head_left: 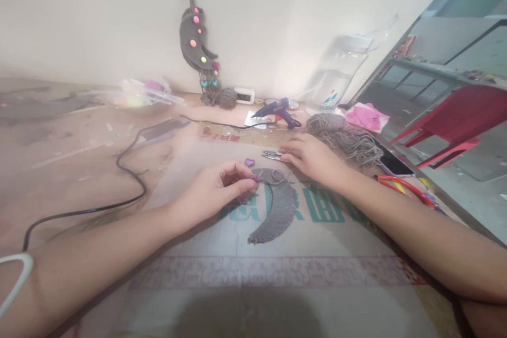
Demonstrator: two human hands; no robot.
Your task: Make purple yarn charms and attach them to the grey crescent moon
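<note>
My left hand [224, 187] pinches a small purple piece [257, 178] between thumb and fingertips, at the upper end of a grey yarn-wrapped crescent [279, 214]. Its exact shape is partly hidden by the fingers. A loop of grey yarn [277, 175] lies over the top of the crescent. Just beyond, a small purple heart with a dark edge [249, 162] rests on the sheet. My right hand [311, 158] is closed over the handles of small thread snips [273, 155], whose blades point left, low over the sheet.
A blue glue gun [279, 111] lies at the back, its black cord [130, 169] running left. Grey yarn [344, 137], a phone [390, 156] and orange-handled scissors [407, 187] sit right. Behind stand a plastic jug [336, 74] and a hanging crescent with pompoms [192, 45].
</note>
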